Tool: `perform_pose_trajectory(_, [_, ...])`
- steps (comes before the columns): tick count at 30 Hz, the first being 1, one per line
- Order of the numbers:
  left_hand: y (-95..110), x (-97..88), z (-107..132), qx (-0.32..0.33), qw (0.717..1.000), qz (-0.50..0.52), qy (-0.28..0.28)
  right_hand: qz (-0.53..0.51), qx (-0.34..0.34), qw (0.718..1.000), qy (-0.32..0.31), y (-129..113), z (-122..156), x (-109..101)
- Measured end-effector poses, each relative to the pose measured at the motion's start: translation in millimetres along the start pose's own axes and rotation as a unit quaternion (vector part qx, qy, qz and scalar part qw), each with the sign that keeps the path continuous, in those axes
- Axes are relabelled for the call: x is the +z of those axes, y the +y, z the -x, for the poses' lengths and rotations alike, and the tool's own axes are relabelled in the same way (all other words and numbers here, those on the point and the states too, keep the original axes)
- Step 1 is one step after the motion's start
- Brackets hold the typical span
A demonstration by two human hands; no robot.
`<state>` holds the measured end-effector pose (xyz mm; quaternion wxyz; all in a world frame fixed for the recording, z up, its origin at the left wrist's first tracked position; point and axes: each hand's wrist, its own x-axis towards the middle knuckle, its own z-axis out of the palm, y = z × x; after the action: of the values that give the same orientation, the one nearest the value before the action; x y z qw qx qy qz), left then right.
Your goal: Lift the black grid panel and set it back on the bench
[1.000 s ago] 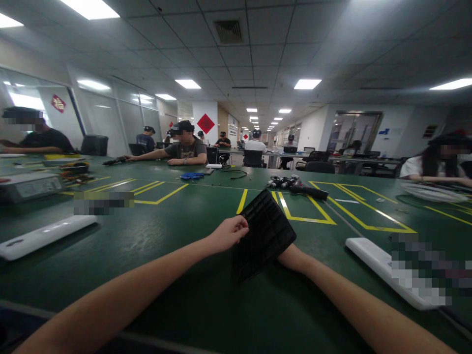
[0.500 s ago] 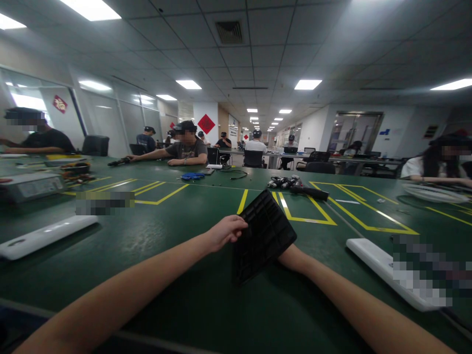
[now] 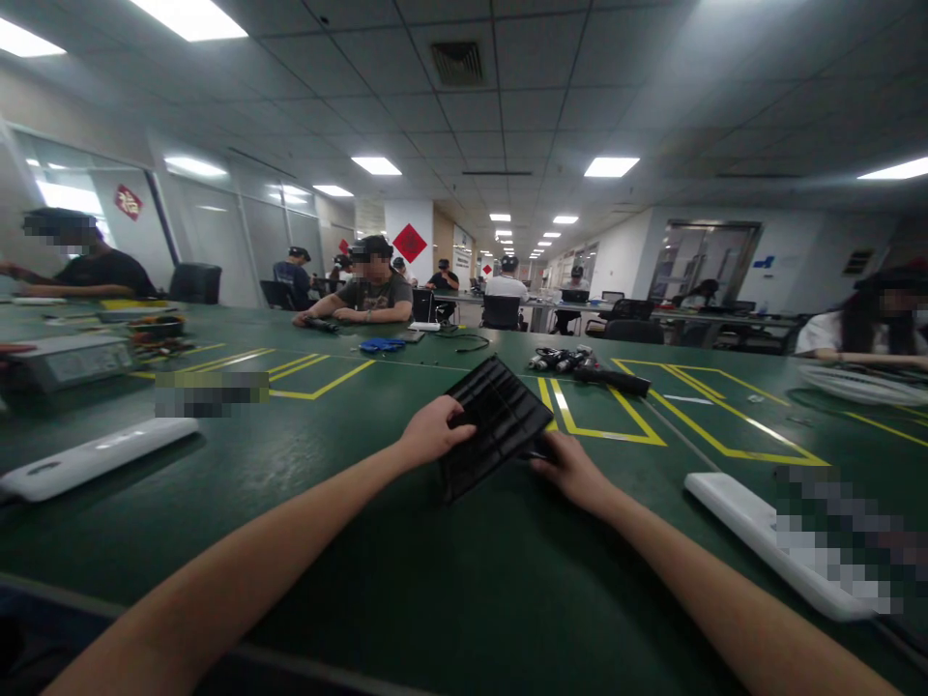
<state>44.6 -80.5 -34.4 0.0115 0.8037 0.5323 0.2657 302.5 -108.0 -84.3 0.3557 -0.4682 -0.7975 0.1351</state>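
A flat black rectangular panel (image 3: 500, 414) with a grid of raised ribs is held tilted above the green table (image 3: 406, 590). My left hand (image 3: 437, 430) grips its left edge, thumb on the ribbed face and the other fingers mostly hidden behind. At the panel's lower right corner is my right hand (image 3: 572, 469), its fingers curled around a small dark part. Whether that part belongs to the panel or is a separate thing, I cannot tell.
White power strips lie left (image 3: 101, 459) and right (image 3: 775, 541). Beyond the panel are a bundle of cables (image 3: 562, 359), a black cylindrical thing (image 3: 616, 382) and a blue item (image 3: 382, 344). A grey box (image 3: 72, 362) stands far left. Yellow tape marks the table; other people sit around.
The panel has tipped and shifted slightly left. My left hand has moved up along its edge, thumb now over the ribs. More of my right hand shows. A person opposite has drawn an arm in.
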Motion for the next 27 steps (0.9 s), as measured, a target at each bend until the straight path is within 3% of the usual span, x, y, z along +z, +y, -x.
perform_pose_trajectory(3, [-46,-26.7,-13,-0.147,0.985,-0.094,0.000,0.145,0.132,0.980,0.015,27,-1,-28])
perform_pose_trajectory(7, [-109,-54.8,-13,-0.307,0.929,-0.203,-0.032,0.287,0.214,0.934,0.023,57,1,-58])
perform_pose_trajectory(10, [-141,-64.8,-4,-0.368,0.903,-0.216,-0.056,0.349,0.237,0.906,0.004,69,2,-63])
perform_pose_trajectory(13, [-153,-69.4,2,-0.380,0.902,-0.198,-0.051,0.370,0.240,0.898,-0.009,73,2,-60])
perform_pose_trajectory(16, [-149,-70.9,0,-0.355,0.910,-0.214,0.012,0.380,0.244,0.892,0.004,72,3,-58])
perform_pose_trajectory(20, [-121,-58.3,-8,-0.236,0.940,-0.224,0.102,0.397,0.195,0.895,0.057,51,1,-50])
perform_pose_trajectory(23, [-85,-28.9,-8,-0.097,0.982,-0.140,0.079,0.367,0.132,0.920,0.043,21,0,-33])
perform_pose_trajectory(27, [-40,17.2,-1,0.059,0.997,-0.019,-0.051,0.276,0.059,0.959,-0.036,-15,5,-9])
